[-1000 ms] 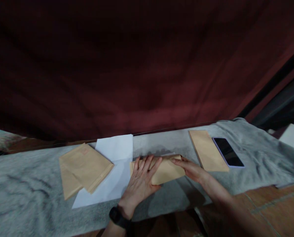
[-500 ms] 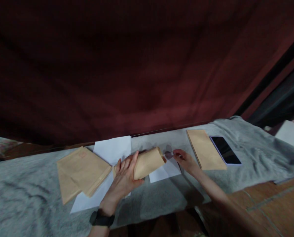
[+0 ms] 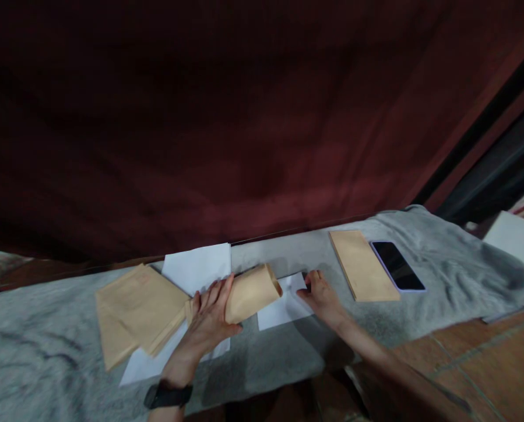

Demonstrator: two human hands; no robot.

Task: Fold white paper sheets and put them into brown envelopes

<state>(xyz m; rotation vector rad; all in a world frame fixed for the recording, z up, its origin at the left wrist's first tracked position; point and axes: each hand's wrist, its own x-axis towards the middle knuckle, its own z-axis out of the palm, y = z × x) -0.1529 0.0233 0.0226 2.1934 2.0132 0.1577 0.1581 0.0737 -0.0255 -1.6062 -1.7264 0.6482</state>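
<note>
My left hand (image 3: 209, 319), a black watch on its wrist, grips a brown envelope (image 3: 253, 290) that bulges open toward the right. My right hand (image 3: 321, 298) rests with fingers spread on a folded white sheet (image 3: 279, 310) lying just right of the envelope's mouth. Both lie on a grey cloth (image 3: 288, 351) covering the table.
A stack of brown envelopes (image 3: 136, 308) lies at the left over white paper sheets (image 3: 198, 266). To the right are another brown envelope (image 3: 361, 264) and a dark phone (image 3: 396, 265). A dark red curtain hangs behind. White paper (image 3: 514, 237) sits at the far right.
My left hand lifted the envelope and drew it left, baring the folded white sheet beneath. My right hand let go of the envelope and settled on that sheet.
</note>
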